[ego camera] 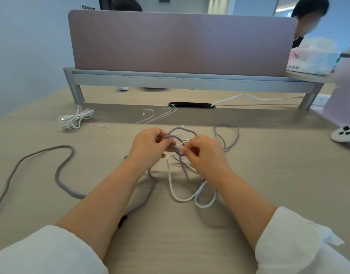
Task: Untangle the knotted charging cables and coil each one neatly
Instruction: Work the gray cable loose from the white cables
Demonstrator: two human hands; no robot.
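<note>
A thick grey braided cable (59,171) snakes across the desk from the left edge into a knot at the centre, with another grey loop (236,135) to the right. A thin white cable (177,194) is tangled through it, its loops hanging toward me. My left hand (148,147) grips a grey loop of the knot, lifted a little off the desk. My right hand (205,153) pinches the tangle where grey and white strands cross. The knot's core is partly hidden by my fingers.
A bundled white cable (75,119) lies at the far left. Thin white cable ends (156,115) trail from the black grommet (192,105). A pink divider (180,42) on a grey frame closes the back. A white controller (344,134) sits at the right edge. A person sits behind the divider.
</note>
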